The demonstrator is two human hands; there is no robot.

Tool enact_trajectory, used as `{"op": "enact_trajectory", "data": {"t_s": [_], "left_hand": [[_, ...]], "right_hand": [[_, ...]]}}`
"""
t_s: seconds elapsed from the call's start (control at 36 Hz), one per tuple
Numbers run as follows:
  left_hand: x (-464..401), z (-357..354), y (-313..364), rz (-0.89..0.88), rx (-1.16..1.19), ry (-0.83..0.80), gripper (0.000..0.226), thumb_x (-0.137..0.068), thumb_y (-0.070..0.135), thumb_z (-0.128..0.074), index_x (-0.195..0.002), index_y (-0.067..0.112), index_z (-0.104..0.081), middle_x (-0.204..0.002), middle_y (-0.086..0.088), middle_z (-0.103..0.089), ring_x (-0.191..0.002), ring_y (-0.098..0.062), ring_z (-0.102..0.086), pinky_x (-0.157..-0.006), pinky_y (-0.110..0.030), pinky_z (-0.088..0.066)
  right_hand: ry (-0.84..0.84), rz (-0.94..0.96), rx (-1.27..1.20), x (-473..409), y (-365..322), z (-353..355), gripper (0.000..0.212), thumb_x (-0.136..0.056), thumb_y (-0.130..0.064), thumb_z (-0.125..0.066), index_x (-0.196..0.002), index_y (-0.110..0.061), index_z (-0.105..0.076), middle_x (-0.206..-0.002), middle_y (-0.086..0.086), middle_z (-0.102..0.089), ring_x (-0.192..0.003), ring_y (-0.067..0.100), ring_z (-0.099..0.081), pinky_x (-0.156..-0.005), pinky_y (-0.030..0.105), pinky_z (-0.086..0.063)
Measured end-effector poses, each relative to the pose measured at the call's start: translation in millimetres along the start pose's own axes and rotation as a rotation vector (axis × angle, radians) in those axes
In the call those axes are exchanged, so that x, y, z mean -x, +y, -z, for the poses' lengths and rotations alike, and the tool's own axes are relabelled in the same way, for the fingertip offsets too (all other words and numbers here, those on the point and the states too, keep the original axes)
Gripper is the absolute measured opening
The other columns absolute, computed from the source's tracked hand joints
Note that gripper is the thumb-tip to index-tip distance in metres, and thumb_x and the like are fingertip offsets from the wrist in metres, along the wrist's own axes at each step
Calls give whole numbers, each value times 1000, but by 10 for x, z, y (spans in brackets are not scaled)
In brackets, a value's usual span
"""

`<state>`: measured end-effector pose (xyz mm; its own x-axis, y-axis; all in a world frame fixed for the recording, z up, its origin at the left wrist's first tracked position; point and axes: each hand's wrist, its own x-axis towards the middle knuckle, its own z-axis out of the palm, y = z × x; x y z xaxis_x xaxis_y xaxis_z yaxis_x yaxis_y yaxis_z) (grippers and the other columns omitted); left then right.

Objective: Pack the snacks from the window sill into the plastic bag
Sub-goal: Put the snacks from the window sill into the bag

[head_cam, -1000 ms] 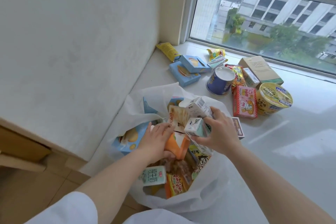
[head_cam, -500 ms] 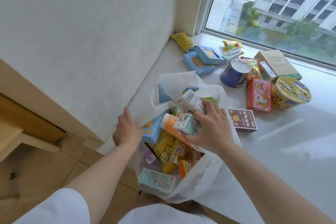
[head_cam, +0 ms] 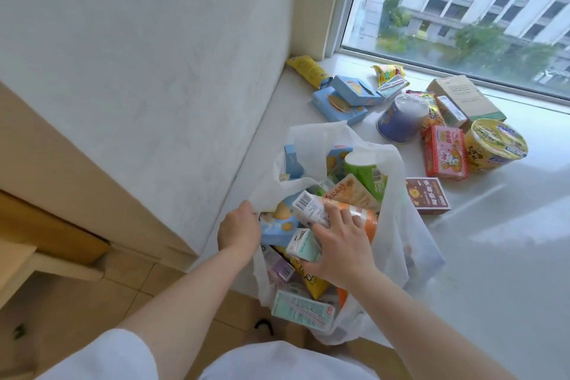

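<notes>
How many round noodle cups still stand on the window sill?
2: a blue cup, upside down beside the blue boxes, and a yellow cup right of the pink box. Others may be hidden.

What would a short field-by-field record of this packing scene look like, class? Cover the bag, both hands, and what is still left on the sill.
bag: white plastic bag, open, already holding many snacks
left hand: left hand grips the bag's edge
right hand: right hand inside the bag, holds small cartons
on sill, nearest bag: maroon box
also on sill: pink box, yellow noodle bowl, blue cup, two blue boxes
</notes>
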<state>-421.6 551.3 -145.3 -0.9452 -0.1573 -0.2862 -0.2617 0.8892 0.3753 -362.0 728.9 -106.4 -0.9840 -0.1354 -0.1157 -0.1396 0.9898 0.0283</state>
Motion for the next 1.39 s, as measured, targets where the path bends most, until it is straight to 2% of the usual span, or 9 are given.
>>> {"op": "enact_trajectory", "data": {"t_s": [0.11, 0.33, 0.39, 0.47, 0.58, 0.81, 0.92, 1.0, 1.39], "left_hand": [[-88, 79, 25, -14, 122, 2, 15, -97, 15, -37, -86, 7, -44, -95, -20, -59, -82, -34, -55, -66, -38, -44], [-398, 215, 263, 68, 323, 18, 20, -96, 12, -35, -92, 2, -52, -103, -21, -59, -94, -35, -56, -75, -35, -44], [-501, 242, 335, 93, 383, 20, 22, -95, 12, -35, -92, 2, -54, -105, -21, -59, -96, -35, -57, -78, -36, -45], [-622, 235, 426, 97, 420, 10, 23, -94, 13, -39, -96, 3, -59, -105, -17, -62, -97, -33, -57, -76, -32, -44], [-626, 72, 418, 93, 463, -30, 20, -94, 23, -51, -107, 11, -61, -109, -7, -65, -99, -22, -58, -77, -25, -41], [-216, -495, -20, 179, 346, -282, 80, -77, 45, -71, -139, 11, -35, -132, -9, -50, -116, -27, -54, -92, -34, -47], [-34, -711, -148, 212, 135, -508, 44, -95, 42, -44, -117, 7, -58, -119, -14, -60, -107, -30, -57, -82, -30, -47], [7, -832, -210, 216, 92, -573, 41, -100, 32, -33, -112, 4, -61, -116, -16, -62, -107, -30, -57, -84, -30, -46], [53, -1022, -410, 264, 301, -493, 31, -96, 28, -48, -120, 13, -59, -116, -9, -65, -104, -25, -63, -93, -35, -49]], "right_hand": [[-57, -18, 59, -71, 5, -105, 57, -28, -64, -69, -70, -26, -67, -108, 10, -61, -85, 31, -55, -76, 38, -28], [-83, -21, 74, -308, 97, -105, 62, -29, -58, -79, -79, -24, -67, -118, 13, -57, -96, 34, -47, -81, 41, -29], [-108, -35, 71, -391, 125, -64, 62, -39, -59, -78, -89, -24, -67, -127, 13, -52, -103, 36, -50, -87, 44, -33], [-76, 22, 52, -507, 200, -43, 61, -70, -52, -66, -122, -24, -53, -148, 12, -23, -126, 36, -32, -102, 48, -24], [-44, 25, 30, -603, 273, -53, 57, -77, -51, -60, -126, -24, -47, -150, 11, -15, -129, 35, -24, -105, 47, -19], [-40, -5, 63, -663, 263, -127, 54, -68, -53, -67, -111, -22, -59, -143, 13, -33, -120, 37, -35, -96, 48, -26], [-52, 23, 45, -639, 273, -135, 54, -78, -53, -58, -123, -24, -49, -148, 11, -18, -127, 35, -25, -102, 47, -21], [-66, 25, 51, -624, 280, -130, 56, -77, -54, -58, -123, -25, -48, -148, 10, -16, -128, 35, -23, -104, 47, -20], [-119, -91, -63, -483, 238, -200, 65, -68, -69, -57, -117, -27, -54, -140, 11, -30, -126, 32, -28, -104, 44, -24]]}}
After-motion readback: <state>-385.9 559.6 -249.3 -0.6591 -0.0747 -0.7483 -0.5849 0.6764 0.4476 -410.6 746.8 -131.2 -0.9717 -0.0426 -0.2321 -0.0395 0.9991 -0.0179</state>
